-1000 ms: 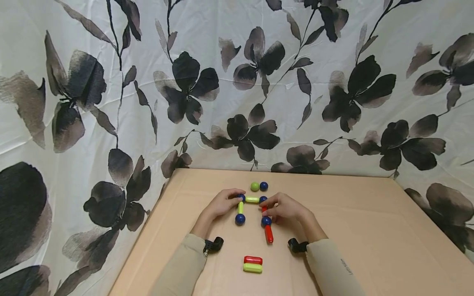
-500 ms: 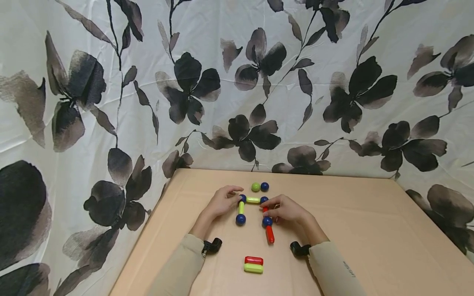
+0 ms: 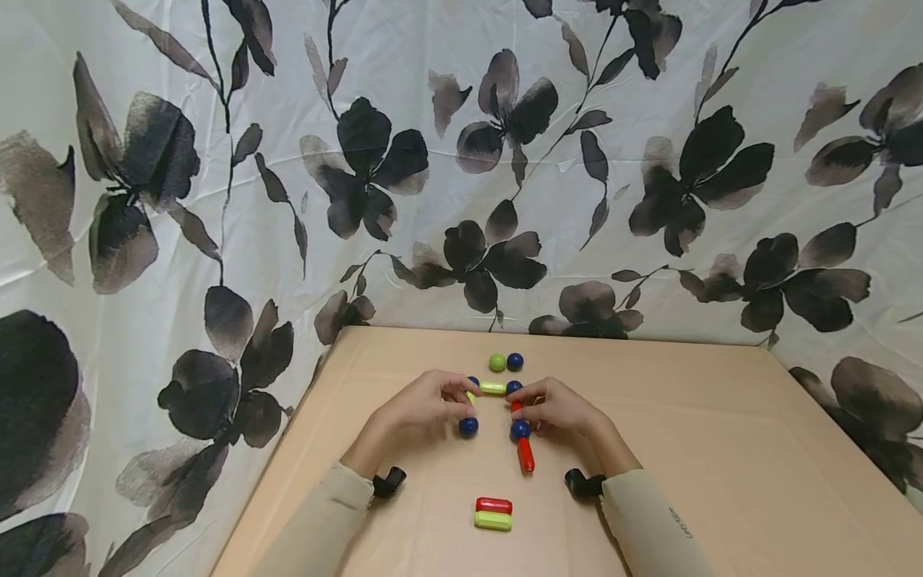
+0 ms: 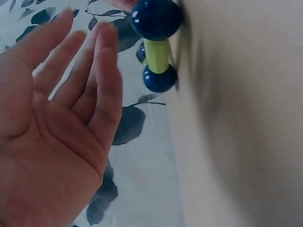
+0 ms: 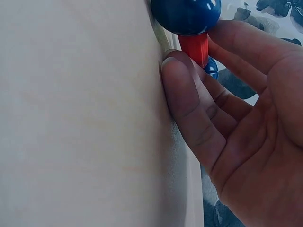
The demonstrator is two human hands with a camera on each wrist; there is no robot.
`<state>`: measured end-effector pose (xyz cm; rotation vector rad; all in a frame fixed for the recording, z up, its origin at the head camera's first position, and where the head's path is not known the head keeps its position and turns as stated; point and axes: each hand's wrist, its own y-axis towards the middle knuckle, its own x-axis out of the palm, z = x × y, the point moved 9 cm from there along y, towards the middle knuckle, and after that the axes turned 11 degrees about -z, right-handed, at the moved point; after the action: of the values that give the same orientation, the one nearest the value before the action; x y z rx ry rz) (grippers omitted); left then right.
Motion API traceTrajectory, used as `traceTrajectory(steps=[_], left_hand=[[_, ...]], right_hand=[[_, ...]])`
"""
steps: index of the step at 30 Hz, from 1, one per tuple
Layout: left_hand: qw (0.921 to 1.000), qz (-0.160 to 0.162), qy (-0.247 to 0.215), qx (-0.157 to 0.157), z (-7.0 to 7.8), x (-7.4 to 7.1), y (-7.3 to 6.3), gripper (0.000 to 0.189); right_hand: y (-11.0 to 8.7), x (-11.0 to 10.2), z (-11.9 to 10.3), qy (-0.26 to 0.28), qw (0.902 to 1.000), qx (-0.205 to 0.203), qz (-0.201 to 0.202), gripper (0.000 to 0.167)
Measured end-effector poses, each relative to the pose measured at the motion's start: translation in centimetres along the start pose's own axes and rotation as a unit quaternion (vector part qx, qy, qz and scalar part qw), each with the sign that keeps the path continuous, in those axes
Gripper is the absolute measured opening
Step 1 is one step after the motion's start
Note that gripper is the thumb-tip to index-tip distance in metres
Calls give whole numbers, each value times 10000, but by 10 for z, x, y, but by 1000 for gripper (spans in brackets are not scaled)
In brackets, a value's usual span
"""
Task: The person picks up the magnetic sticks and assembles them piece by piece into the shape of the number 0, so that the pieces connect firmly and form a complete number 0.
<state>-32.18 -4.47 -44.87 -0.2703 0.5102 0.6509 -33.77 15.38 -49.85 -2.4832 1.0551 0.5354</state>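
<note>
Four glossy dark-blue balls mark the corners of a three-sided figure of balls and rods on the pale wood-coloured tabletop [image 3: 721,465]. On its left side, a glossy lime-green side rod [image 4: 156,56] joins the near-left blue ball [image 3: 468,426] to the far-left blue ball [image 3: 473,382]. A lime-green crosspiece [image 3: 493,389] runs along the far side to the far-right blue ball [image 3: 514,386]. On the right, a short glossy red side rod [image 5: 194,49] lies between that ball and the near-right blue ball [image 3: 520,430], from which a red end rod [image 3: 526,455] points toward the person.

The right hand [image 3: 566,410] has its thumb and fingers bent around the red side rod, its grip narrow and holding that piece just beyond the near-right ball. The left hand [image 3: 411,413] is beside the figure's left side, its grip wide and loose around nothing, the fingers slightly bent. From the head its fingertips overlap the lime side rod and partly cover the far-left ball; the left wrist view shows a gap between the fingers and these pieces.

Beyond the crosspiece, a lime-green ball [image 3: 497,362] and a spare blue ball [image 3: 515,361] sit side by side. Nearer the person, a loose red rod [image 3: 493,505] and a loose lime-green rod [image 3: 493,522] lie parallel and touching. Both arms wear beige sleeves [image 3: 317,513] and small black wrist devices [image 3: 389,482]. Behind the tabletop hangs white cloth [image 3: 447,192] printed with dark grey flowers.
</note>
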Motion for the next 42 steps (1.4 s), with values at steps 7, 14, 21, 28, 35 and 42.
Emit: traceTrajectory(steps=[7,14,21,28,35,42], left_hand=[[9865,-1613,-142,-226,12,42,-4,34],[9748,-2215,-67,-247,19,70,-4,22],[9670,-2528,165,-263,20,94,1,17],[9640,-2612,395,-306,28,108,5,17],[9589,-2744,495,-527,30,114,5,21],[9576,-2737,620,-650,29,115,4,20]], right_hand=[[0,0,0,11,10000,12,-18,29],[0,-1,1,35,10000,23,-7,29],[0,0,1,40,10000,10,-52,29],[0,-1,1,122,9999,0,-45,30],[0,-1,0,144,9999,17,-56,31],[0,-1,-1,138,9999,33,-47,31]])
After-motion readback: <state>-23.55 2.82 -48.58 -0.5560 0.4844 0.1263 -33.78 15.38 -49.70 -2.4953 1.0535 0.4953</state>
